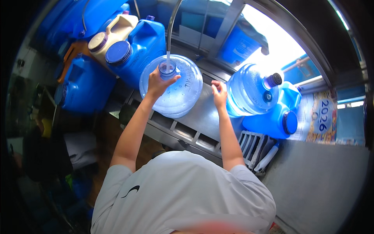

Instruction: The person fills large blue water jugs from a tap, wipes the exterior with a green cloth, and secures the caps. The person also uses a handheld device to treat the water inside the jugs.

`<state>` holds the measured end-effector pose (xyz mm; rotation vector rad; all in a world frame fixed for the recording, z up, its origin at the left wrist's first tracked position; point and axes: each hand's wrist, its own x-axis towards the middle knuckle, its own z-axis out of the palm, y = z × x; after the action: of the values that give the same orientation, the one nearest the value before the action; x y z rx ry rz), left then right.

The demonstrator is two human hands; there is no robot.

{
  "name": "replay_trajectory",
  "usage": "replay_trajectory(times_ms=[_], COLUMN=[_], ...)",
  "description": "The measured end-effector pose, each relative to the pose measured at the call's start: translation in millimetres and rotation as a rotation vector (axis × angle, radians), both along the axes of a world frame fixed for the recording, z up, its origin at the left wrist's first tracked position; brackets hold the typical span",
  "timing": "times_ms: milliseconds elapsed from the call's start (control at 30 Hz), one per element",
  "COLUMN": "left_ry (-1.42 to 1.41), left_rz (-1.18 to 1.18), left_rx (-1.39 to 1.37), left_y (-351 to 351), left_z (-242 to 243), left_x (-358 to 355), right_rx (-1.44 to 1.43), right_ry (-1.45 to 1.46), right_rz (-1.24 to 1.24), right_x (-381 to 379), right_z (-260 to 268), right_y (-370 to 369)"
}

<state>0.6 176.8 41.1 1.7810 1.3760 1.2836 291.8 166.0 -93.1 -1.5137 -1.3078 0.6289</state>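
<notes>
My left hand (159, 83) is wrapped around the neck of a clear round water jug (181, 93), which stands on a steel counter (201, 112). Above the jug hangs a curved metal spout (170, 27); a whitish stream or tube runs from its tip into the jug's mouth. Droplets and marker writing show on the jug's shoulder. My right hand (219, 93), with loosely bent fingers and nothing in it, hovers beside a second round jug (251, 90). That jug has a dark cap on its neck; I cannot tell whether my hand touches it.
Several blue jerrycans (146, 44) and a cream one (112, 32) crowd the left. Another blue container (273, 121) sits at the right, by a calendar (321, 115). Slots (184, 131) line the counter's front edge. A white-slatted rack (252, 146) is near my right forearm.
</notes>
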Motion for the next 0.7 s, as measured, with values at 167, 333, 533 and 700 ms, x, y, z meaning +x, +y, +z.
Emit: replay_trajectory(times_ms=[167, 333, 533, 700], left_ry=[0.003, 0.038, 0.027, 0.060], left_rz=[0.027, 0.048, 0.074, 0.073], left_rx=[-0.022, 0.012, 0.006, 0.008], left_y=[1, 2, 2, 2], left_z=[-1, 1, 2, 0], left_x=[1, 2, 4, 3], right_rx=[-0.362, -0.557, -0.569, -0.404], right_ry=[0.543, 0.534, 0.449, 0.106], right_rz=[0.109, 0.016, 0.024, 0.030], right_x=[4, -4, -33, -61], right_z=[-38, -92, -137, -138], right_y=[142, 242, 291, 302])
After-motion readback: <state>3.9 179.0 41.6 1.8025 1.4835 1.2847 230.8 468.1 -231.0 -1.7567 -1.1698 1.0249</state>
